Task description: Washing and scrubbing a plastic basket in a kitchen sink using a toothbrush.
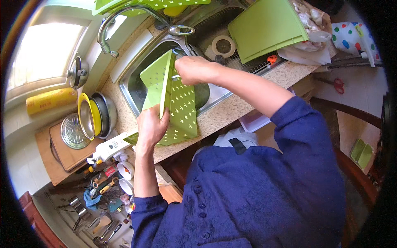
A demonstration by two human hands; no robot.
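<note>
A light-green plastic rack with cross-shaped holes is tilted over the near edge of the left sink basin. My left hand is closed around the rack's upright edge. At the rack's upper right, my right hand is closed in a fist against the rack. A small pale bit shows beside its fingers, but I cannot make out what it holds. The chrome faucet arches above the basin on the far side, to the left.
Right of the basin, a green plastic panel lies over the second basin near a round strainer. Bags of garlic stand at the far right. On the left are metal bowls, a cutting board and a white pump bottle.
</note>
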